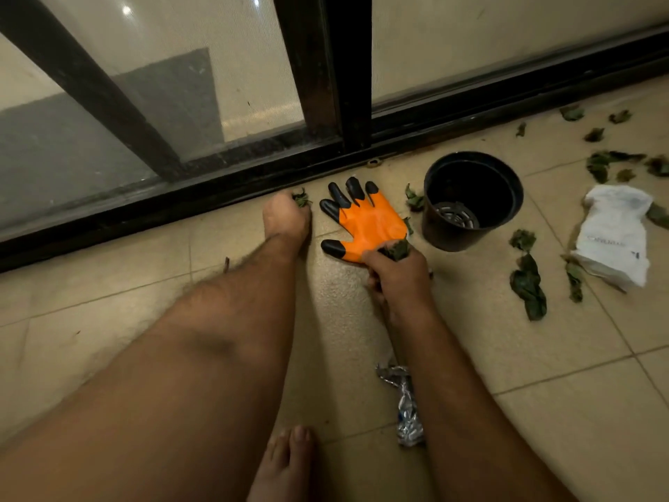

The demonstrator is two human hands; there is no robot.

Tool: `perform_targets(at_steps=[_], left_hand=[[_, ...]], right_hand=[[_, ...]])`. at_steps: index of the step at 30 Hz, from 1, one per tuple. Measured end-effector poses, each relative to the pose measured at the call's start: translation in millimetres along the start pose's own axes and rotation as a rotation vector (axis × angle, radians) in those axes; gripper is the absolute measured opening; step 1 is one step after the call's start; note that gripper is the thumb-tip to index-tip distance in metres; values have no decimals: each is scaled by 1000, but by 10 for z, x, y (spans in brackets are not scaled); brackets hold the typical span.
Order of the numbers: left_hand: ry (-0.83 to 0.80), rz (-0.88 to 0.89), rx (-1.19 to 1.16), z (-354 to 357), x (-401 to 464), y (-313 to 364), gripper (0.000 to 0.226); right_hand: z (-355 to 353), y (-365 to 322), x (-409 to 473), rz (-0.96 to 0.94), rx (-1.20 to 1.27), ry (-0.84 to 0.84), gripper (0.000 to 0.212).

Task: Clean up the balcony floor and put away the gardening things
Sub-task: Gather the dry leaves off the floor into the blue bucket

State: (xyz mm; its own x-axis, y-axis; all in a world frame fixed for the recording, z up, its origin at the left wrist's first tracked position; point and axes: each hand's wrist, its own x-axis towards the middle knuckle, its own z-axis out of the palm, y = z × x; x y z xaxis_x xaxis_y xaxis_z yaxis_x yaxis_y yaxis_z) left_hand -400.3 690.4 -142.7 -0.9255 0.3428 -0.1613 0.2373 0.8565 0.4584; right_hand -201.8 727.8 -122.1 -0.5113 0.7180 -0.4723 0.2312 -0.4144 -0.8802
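Note:
My left hand (pixel 286 215) reaches to the sliding door's black track, its fingers curled down onto a small dry leaf (pixel 302 199). My right hand (pixel 396 277) grips a clump of dry green leaves (pixel 397 249) just over the cuff end of an orange garden glove (pixel 369 224) with black claw tips. The glove lies flat on the tiles. A black plastic pot (pixel 470 201) stands upright to its right, with nothing visible inside. More dry leaves (pixel 528 284) are scattered on the tiled floor at the right.
A crumpled white bag (pixel 615 233) lies at the right among leaves. A crushed foil wrapper (pixel 407 403) lies under my right forearm. The door track (pixel 181 197) and the mesh door close off the far side. My bare foot (pixel 286 461) is at the bottom.

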Motion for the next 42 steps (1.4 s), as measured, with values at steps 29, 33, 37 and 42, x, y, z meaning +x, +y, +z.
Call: perform_targets(at_steps=[29,33,37,42], left_hand=[[-486,-816,-1869,-797,-1869,1187,19],[-509,-873,-1777,-1623,-2148,1436,21],[-577,-896,-1710,-2646,-2475,1653,22],[-588,-892,-1682,-4152,-3118,1999,22]], right_hand=[[-688,-1264,-844,86,381,165,33],[-596,-1926,-1385,119,441,155,19],[-453,-2690,-2088,156,444,143,18],[-298,-3848,-3254,197,365,107,19]])
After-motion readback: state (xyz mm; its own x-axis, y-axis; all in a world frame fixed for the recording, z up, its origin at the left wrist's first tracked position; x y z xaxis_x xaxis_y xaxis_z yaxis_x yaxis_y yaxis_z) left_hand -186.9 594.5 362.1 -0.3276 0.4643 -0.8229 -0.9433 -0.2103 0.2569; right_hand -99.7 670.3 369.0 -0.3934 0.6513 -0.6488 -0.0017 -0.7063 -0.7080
